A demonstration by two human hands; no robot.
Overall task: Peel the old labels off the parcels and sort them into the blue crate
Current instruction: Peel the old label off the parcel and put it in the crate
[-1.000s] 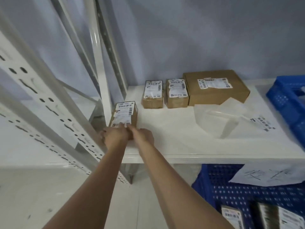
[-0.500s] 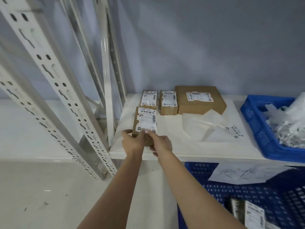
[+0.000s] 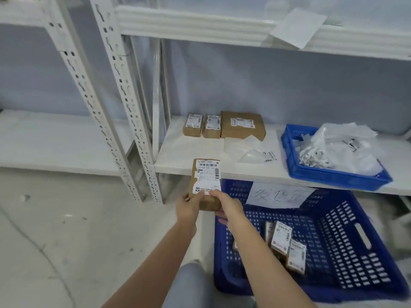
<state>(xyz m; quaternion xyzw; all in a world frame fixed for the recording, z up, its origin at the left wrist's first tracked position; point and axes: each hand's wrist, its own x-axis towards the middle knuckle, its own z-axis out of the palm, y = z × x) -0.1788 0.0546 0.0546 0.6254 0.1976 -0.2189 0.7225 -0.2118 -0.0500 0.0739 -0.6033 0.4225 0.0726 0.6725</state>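
A small brown parcel with a white barcode label is held off the shelf, in front of its edge. My left hand grips its lower left corner. My right hand grips the lower right, thumb at the label's bottom edge. Below to the right stands a large blue crate on the floor, with several labelled parcels inside. Two small parcels and a bigger box lie at the back of the white shelf.
A shallow blue tray on the shelf holds peeled label scraps and plastic. A clear bag lies mid-shelf. White slotted uprights stand left. A handwritten paper hangs on the crate. An upper shelf spans overhead.
Both hands lifted the small parcel off the shelf's left front corner and drew it toward me, past the shelf edge. The view pulled back, showing the crate and tray.
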